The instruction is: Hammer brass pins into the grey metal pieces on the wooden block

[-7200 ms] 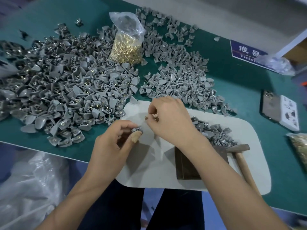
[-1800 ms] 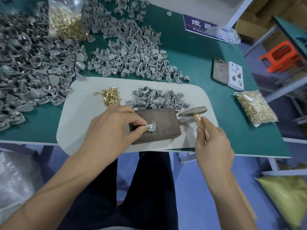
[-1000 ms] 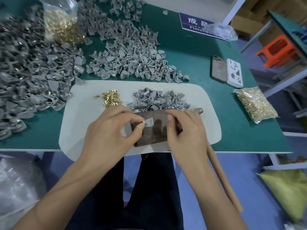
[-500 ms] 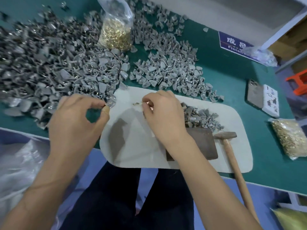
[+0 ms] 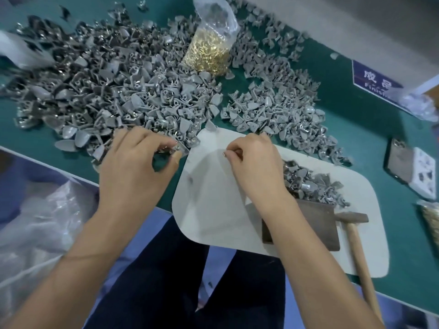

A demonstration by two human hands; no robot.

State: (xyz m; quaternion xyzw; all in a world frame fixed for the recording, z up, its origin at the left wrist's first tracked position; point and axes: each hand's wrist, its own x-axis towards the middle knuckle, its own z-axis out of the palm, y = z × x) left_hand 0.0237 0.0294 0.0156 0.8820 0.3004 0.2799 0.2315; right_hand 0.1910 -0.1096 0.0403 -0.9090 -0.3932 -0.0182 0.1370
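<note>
My left hand [image 5: 137,167] pinches a grey metal piece [image 5: 182,150] between thumb and fingers at the near edge of the big pile of grey pieces [image 5: 107,96]. Over the white mat [image 5: 209,205], my right hand [image 5: 255,165] has its fingertips pinched on a small brass pin [image 5: 224,153] that barely shows. The dark wooden block [image 5: 318,224] lies on the mat, partly behind my right forearm, with nothing on it. To its right lies the hammer [image 5: 352,219], its wooden handle reaching past the table edge.
A small heap of grey pieces [image 5: 313,186] sits on the mat behind the block. Another pile [image 5: 273,103] and a bag of brass pins [image 5: 210,48] lie farther back. At the right are a phone [image 5: 401,162], a white box [image 5: 425,174] and another pin bag [image 5: 431,217].
The hammer was laid down on the mat beside the block. Both hands left the block and moved left. My left hand carried the grey piece to the edge of the big pile.
</note>
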